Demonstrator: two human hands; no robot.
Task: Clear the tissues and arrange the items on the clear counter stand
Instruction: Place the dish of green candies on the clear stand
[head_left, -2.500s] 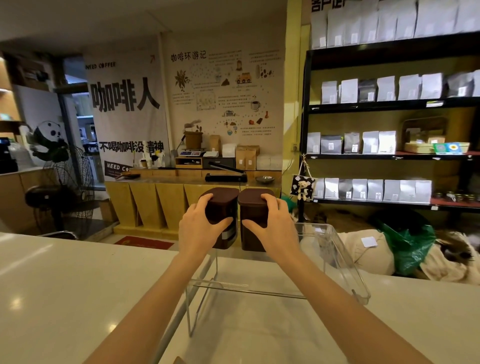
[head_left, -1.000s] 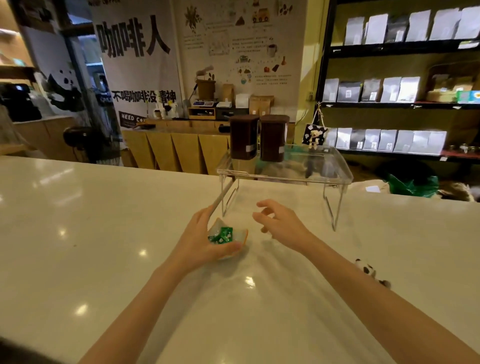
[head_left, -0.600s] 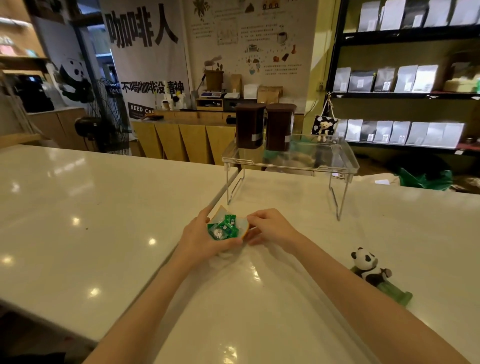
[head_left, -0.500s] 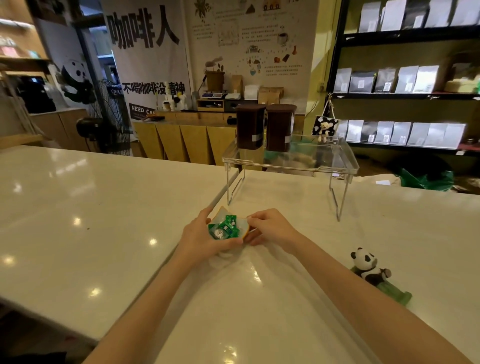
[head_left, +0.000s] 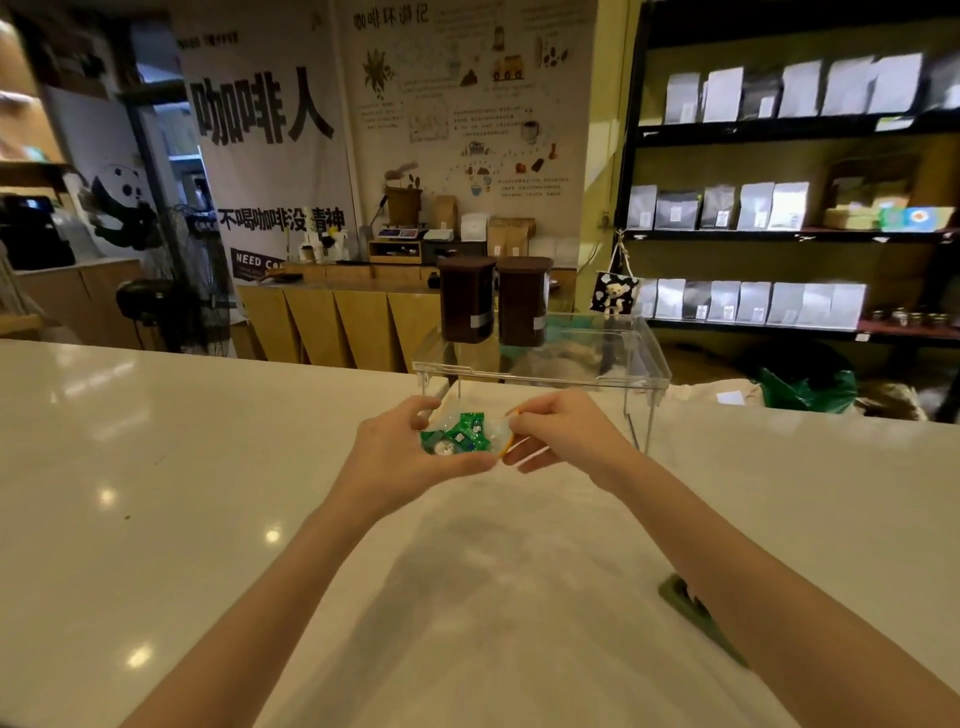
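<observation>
Hands meet over the shiny white counter (head_left: 156, 467), just in front of the see-through plastic counter stand (head_left: 540, 371). Left hand (head_left: 400, 457) is cupped round a small clear dish with an orange rim (head_left: 501, 434), thumb under its near edge and fingers curled on the far left side. Dish holds green candy wrappers (head_left: 460, 436) and a bit of white stuff; can't tell what that is. Right hand (head_left: 566, 434) pinches the dish's right rim w/ thumb and first finger, other fingers half open below. Dish looks lifted off the counter, but can't tell for sure.

Two dark brown square jars with lids (head_left: 493, 299) stand side by side on the far left part of the stand top, close together; can't tell if they touch. Rest of the stand top is bare.

Near right, a flat green thing (head_left: 680, 597) lies on the counter, mostly hidden by the right arm. Far back are black shelves w/ pale bags (head_left: 753, 208).
</observation>
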